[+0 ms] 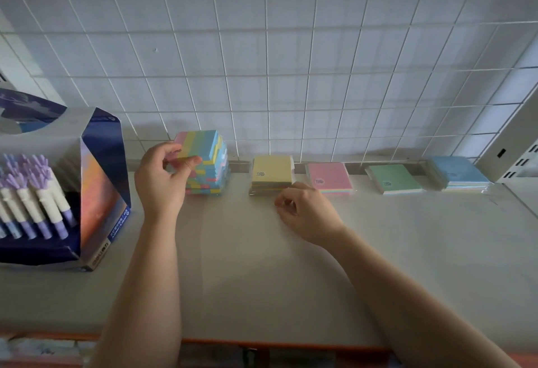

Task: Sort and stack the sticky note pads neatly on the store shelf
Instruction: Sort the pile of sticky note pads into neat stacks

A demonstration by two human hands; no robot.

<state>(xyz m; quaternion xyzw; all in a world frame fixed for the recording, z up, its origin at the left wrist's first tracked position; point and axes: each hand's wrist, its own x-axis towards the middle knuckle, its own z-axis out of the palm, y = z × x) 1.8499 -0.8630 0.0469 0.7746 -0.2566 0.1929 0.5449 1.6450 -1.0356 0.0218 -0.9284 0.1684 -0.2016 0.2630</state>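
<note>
Shelf (pixel 262 265): white, wire grid (pixel 291 62) behind.
Display box (pixel 96 193): far left, holds pens (pixel 32 193).
Left hand (pixel 163 175): grips multicolour pad (pixel 201 143).
Right hand (pixel 305 210): curled, empty.

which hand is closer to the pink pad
Right. The right hand sits just in front-left of the pink pad, nearly touching it; the left hand is far off, gripping the multicolour stack.

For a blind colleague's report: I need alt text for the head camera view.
A person's left hand grips the top pad of a tall multicoloured pad stack on a white shelf; the right hand rests by a yellow stack. Pink, green and blue stacks follow rightward.
</note>
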